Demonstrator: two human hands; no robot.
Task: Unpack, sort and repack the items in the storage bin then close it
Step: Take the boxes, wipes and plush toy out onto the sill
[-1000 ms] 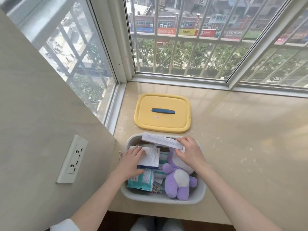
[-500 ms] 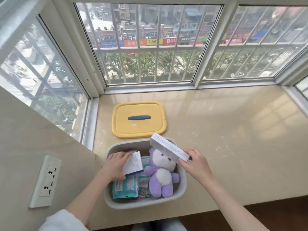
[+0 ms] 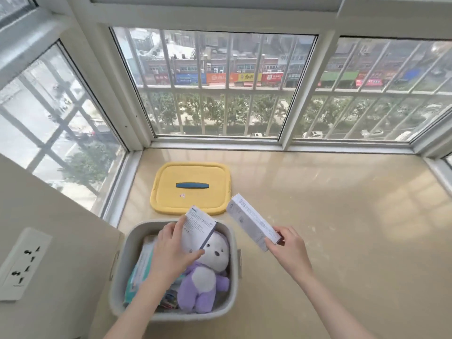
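Over the bin [image 3: 215,314], found left hand [image 3: 171,250] clamped round a flat white box [image 3: 198,228], raised above a purple plush toy [image 3: 205,277]. Found right hand [image 3: 288,248] gripping a long white box [image 3: 252,223] by one end, above the worktop [image 3: 342,216] just beside the bin. Noted toy and packets [image 3: 139,272] yet to come out. Noted yellow lid [image 3: 190,187] off, flat behind the bin. Judged unpacking barely begun; sorting, repacking, closing outstanding.
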